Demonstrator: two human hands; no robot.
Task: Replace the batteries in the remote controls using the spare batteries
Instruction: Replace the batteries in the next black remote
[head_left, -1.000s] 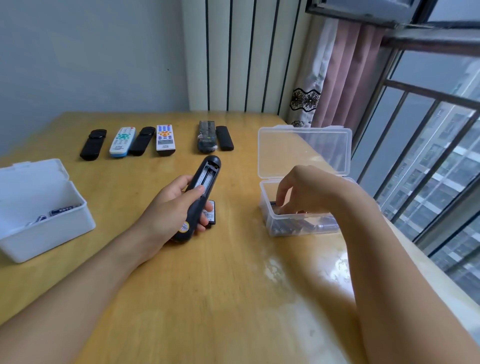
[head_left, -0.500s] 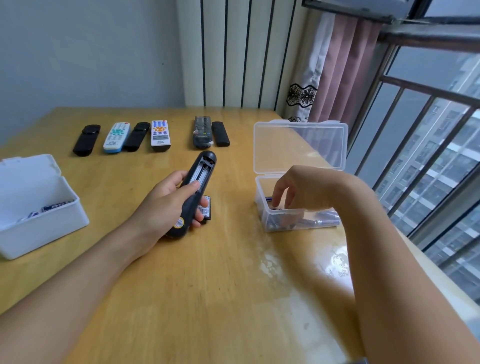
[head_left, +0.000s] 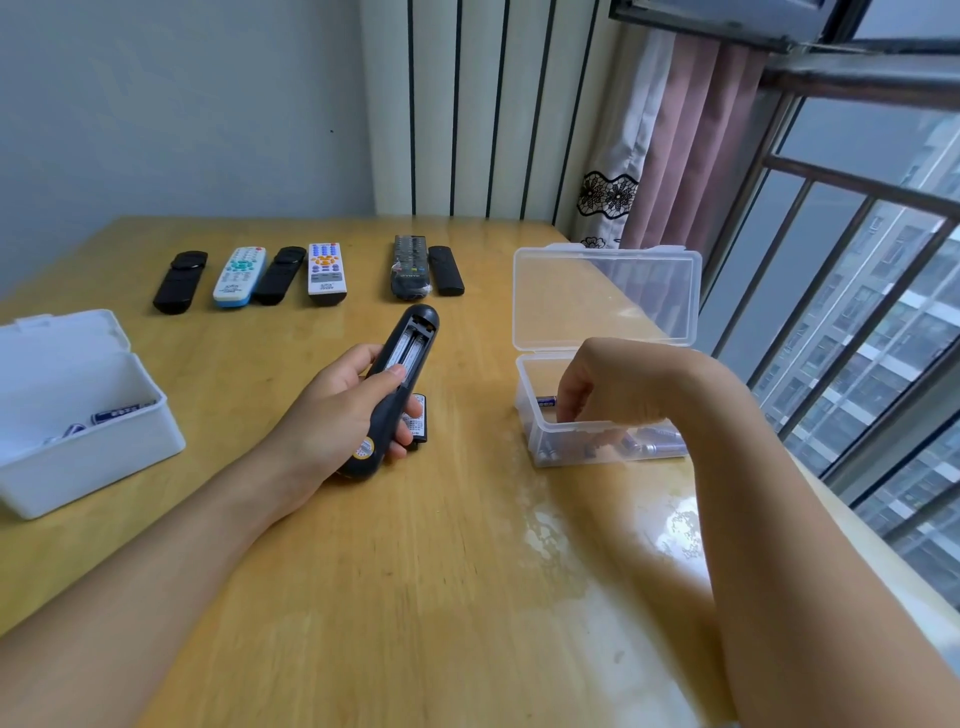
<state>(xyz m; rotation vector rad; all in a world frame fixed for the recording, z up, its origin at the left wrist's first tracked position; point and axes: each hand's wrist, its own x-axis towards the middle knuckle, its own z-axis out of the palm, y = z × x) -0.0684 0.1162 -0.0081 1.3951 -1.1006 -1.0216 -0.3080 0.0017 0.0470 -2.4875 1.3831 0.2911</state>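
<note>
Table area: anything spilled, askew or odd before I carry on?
Nothing alarming. The black remote in the left hand has its battery bay open and empty, as expected mid-swap. The right hand reaches into the clear box. The glossy patch looks like window glare, not liquid.

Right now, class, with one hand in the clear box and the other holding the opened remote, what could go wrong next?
1. The black remote is held tilted by the left hand; a battery might slip out.
2. The right hand reaching into the clear box could nudge it towards the table edge.
</note>
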